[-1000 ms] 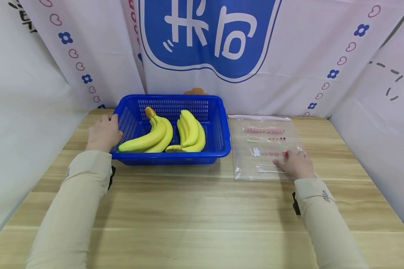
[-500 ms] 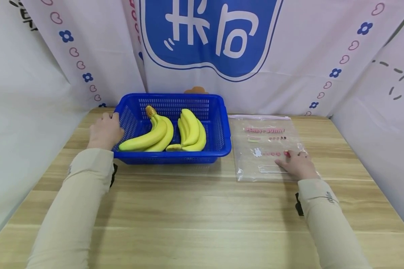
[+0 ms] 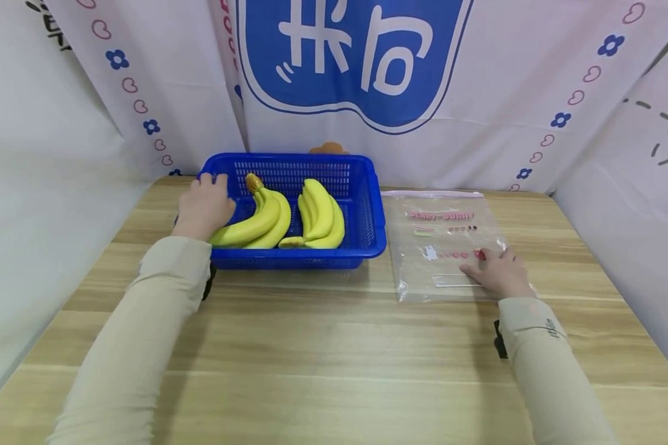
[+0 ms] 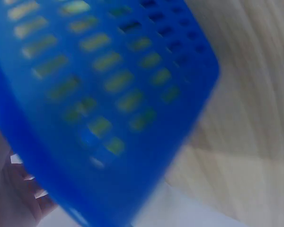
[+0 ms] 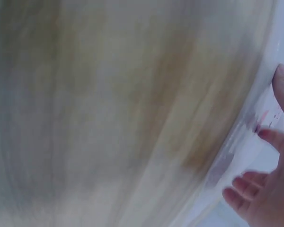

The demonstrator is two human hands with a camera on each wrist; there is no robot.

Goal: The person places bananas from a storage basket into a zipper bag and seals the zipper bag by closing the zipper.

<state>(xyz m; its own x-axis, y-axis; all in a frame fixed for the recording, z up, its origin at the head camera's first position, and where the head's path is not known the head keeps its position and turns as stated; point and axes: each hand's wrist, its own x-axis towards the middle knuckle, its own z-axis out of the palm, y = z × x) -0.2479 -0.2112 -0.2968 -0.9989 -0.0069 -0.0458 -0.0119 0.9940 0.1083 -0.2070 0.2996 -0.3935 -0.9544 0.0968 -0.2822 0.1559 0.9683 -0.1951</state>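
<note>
Because the left hand [image 3: 206, 207] covers the nine o'clock end of the basket [image 3: 289, 261], part of that rim and the tip of the left banana bunch [image 3: 256, 225] are hidden. The left wrist view is blurred; its fingers are loosely bent with gaps between them, gripping nothing visible, and whether they touch the rim I cannot tell. The right hand [image 3: 503, 273] rests at the four o'clock part of the clear bag [image 3: 423, 269], its thumb and fingers moderately spread, hiding some of the print; the right wrist view catches only a strip of film at three o'clock. Both sleeves [image 3: 133, 334] run off toward six o'clock, and the backdrop [image 3: 467, 148] is cut off at twelve.

The bag lies just beside the basket's three o'clock end, its zip strip [image 3: 431, 193] along the twelve o'clock edge. From the basket's front rim, a broad stretch of desk [image 3: 334, 371] runs toward six o'clock between the forearms.

The basket is glossy blue plastic, rectangular, with slotted walls. Inside, the curved yellow left bunch and the shorter right banana bunch [image 3: 321, 216] lie apart, side by side. The film is wrinkled, the desk shows streaky wood grain, and the cloth hangs in soft creases.
</note>
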